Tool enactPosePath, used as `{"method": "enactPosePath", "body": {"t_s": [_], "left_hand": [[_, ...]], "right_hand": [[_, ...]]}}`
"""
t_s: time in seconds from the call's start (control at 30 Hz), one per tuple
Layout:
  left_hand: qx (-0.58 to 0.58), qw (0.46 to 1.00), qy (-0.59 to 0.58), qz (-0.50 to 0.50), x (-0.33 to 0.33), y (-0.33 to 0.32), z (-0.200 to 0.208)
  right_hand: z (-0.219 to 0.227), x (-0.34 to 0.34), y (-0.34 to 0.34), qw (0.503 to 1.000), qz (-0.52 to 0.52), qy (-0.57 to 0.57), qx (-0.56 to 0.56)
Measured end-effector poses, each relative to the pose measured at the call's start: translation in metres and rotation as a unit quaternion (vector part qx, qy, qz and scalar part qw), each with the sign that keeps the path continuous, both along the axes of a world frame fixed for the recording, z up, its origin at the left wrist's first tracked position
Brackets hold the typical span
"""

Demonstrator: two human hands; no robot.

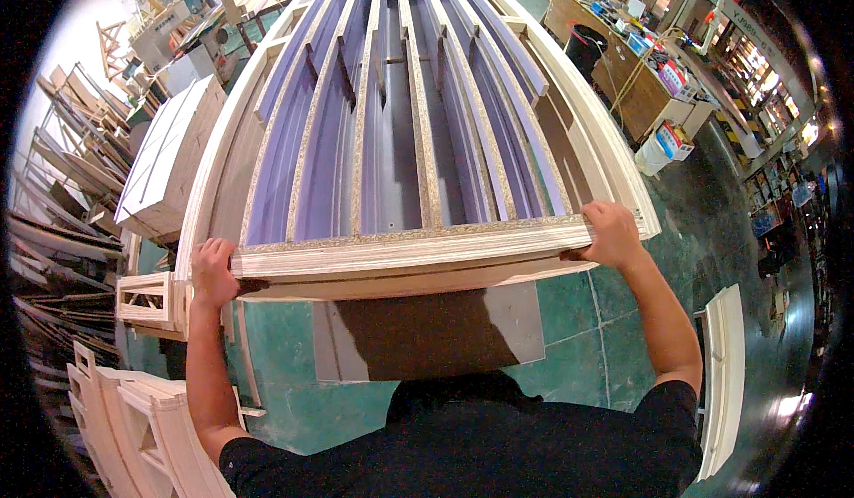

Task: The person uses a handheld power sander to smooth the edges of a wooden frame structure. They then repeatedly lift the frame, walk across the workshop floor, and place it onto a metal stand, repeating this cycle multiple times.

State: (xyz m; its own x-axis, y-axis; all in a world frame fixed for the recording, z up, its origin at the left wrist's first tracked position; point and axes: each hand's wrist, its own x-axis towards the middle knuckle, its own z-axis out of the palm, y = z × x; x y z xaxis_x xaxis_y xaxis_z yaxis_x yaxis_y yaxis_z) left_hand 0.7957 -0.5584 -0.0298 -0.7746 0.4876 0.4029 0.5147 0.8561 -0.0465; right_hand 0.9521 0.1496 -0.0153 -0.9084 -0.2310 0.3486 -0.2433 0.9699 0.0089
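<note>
A large pale wooden frame point(409, 256) stretches away from me, its near end a thick layered board. Inside it, several long panels point(313, 142) with purple faces and chipboard edges stand upright, side by side with gaps between them. My left hand point(215, 271) grips the near board at its left end, fingers over the top edge and thumb at the front. My right hand point(612, 235) grips the same board near its right end, fingers likewise bent over the edge. Both arms are spread wide, and the fingertips are partly hidden behind the board.
A flat grey-brown sheet point(427, 333) lies on the green floor below the near board. To the left are a white-topped stack point(169, 160), small wooden frames point(147, 307) and piled strips point(67, 258). At right stand a cluttered workbench point(614, 75), a white bucket point(654, 153) and a pale panel point(722, 382).
</note>
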Motion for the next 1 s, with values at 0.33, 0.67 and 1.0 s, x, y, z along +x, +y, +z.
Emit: {"method": "enactPosePath", "body": {"t_s": [0.33,0.67,1.0], "left_hand": [[0.004,1.0,-0.016,0.019,0.016,0.018,0.025],[-0.005,1.0,0.003,-0.01,0.014,0.023,0.043],[-0.007,0.998,0.016,-0.058,0.029,0.105,0.048]], "right_hand": [[0.009,0.001,-0.005,0.999,-0.029,-0.037,-0.01],[0.017,0.02,0.011,1.0,-0.004,0.01,-0.012],[0.025,0.058,0.093,0.999,-0.032,-0.014,-0.01]]}}
